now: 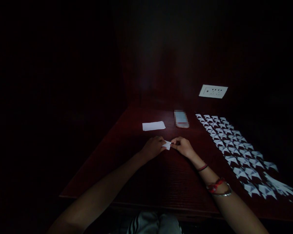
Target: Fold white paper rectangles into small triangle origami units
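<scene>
A small folded piece of white paper (167,146) is between my hands, just above or on the dark red table (136,182). My left hand (154,148) grips its left side, with fingers closed on it. The fingertips of my right hand (184,145) pinch its right edge. Beyond my left hand lies a stack of white paper sheets (153,125). On the right, several folded white paper shapes (244,161) with pointed corners stand in rows.
A phone-like object, blurred out (181,118), lies behind my right hand. White paper strips (278,183) lie at the near right. A socket plate (213,91) is on the dark wall. The table's left edge runs diagonally, and the room around is very dark.
</scene>
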Available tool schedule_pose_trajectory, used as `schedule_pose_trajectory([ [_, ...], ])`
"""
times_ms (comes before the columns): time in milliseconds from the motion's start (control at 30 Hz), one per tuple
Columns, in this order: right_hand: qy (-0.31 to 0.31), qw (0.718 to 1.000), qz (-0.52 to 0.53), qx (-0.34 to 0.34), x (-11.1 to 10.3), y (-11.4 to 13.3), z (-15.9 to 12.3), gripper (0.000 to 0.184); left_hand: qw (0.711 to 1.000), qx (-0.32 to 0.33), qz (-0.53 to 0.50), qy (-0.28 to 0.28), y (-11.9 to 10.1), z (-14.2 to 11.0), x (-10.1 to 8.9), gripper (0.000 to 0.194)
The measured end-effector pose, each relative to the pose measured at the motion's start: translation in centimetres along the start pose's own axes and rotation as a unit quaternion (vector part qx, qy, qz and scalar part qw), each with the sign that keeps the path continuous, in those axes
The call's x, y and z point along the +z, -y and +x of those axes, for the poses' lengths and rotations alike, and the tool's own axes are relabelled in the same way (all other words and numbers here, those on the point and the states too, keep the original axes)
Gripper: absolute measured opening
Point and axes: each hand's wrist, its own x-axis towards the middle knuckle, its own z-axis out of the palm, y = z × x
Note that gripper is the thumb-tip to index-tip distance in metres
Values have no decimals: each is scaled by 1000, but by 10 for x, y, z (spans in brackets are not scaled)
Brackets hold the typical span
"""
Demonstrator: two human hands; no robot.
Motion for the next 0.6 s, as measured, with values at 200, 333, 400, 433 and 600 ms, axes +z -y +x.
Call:
schedule_pose_trajectory([
  [200,-15,999,-4,-39,-1,1,0,8,1000,-14,3,11,-2,0,-1,24],
  [333,-5,998,15,-61,0,4,-1,8,1000,-17,-1,12,-2,0,-2,24],
  [400,2,997,26,-73,0,5,-2,9,1000,-15,-2,8,-2,0,-2,24],
  [433,5,997,28,-78,0,6,-2,9,1000,-13,-3,5,-2,0,-1,23],
  [600,1,995,16,-97,0,7,-3,9,1000,-5,-11,-4,0,0,0,23],
])
